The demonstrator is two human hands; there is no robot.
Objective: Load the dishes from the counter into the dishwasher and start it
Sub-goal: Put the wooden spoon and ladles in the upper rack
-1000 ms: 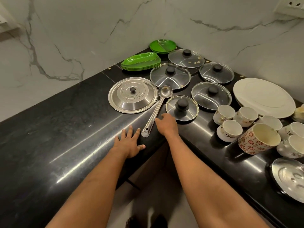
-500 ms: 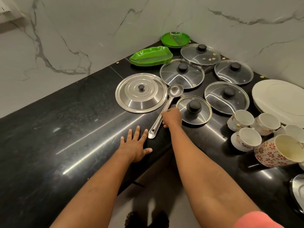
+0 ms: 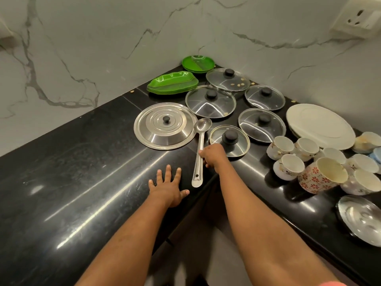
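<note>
Head view: ladle (image 3: 200, 144) lies on counter (image 3: 82, 172) between steel lid (image 3: 165, 125) and small glass lid (image 3: 237, 145). Right hand (image 3: 214, 154) curled at mid-handle, closure unclear. Left hand (image 3: 170, 188) flat, fingers spread. Best: grip firmly, lift straight, miss the lids.

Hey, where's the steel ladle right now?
In the head view, the ladle lies mid-counter between the steel lid on its left and the small glass lid on its right, the right hand touching its handle.
</note>
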